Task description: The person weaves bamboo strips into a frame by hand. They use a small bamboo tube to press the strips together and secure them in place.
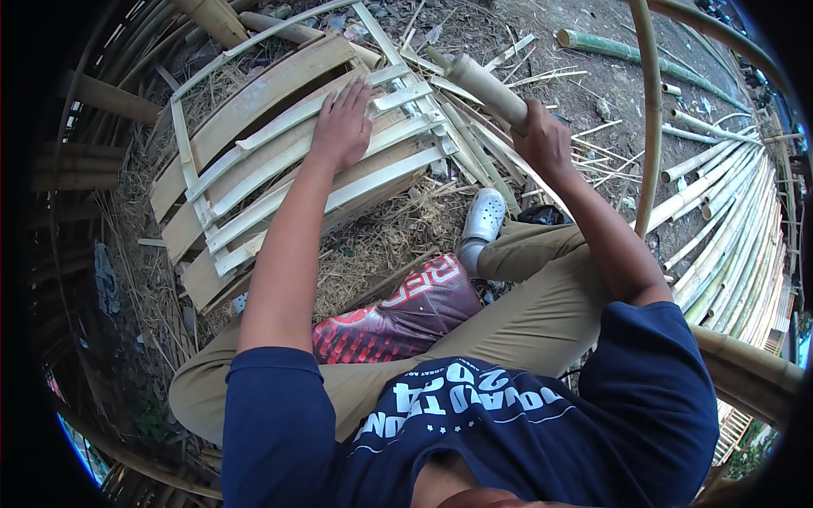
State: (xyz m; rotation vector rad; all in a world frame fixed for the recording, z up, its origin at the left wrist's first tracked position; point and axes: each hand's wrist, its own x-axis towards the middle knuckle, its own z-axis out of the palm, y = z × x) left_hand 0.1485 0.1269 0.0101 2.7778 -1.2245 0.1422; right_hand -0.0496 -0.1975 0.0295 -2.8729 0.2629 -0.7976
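A slatted frame of pale split bamboo (373, 140) lies in front of me, its strips crossed by shorter end pieces, over wider tan boards (271, 89). My left hand (343, 123) rests flat on the upper strips near their right end, fingers stretched out. To the right, my right hand (542, 140) is wrapped round one end of a thick bamboo length (487, 89). That length is held in the air, tilted up to the left, with a narrow stub at its far end. It touches no strip that I can see.
Dry straw and shavings (389, 224) cover the ground. My right foot wears a pale clog (484, 216). A dark red printed cloth (398, 313) lies by my legs. Bamboo poles (711, 203) are heaped at right, with a green pole (627, 52) beyond. An upright pole (650, 127) stands beside my right arm.
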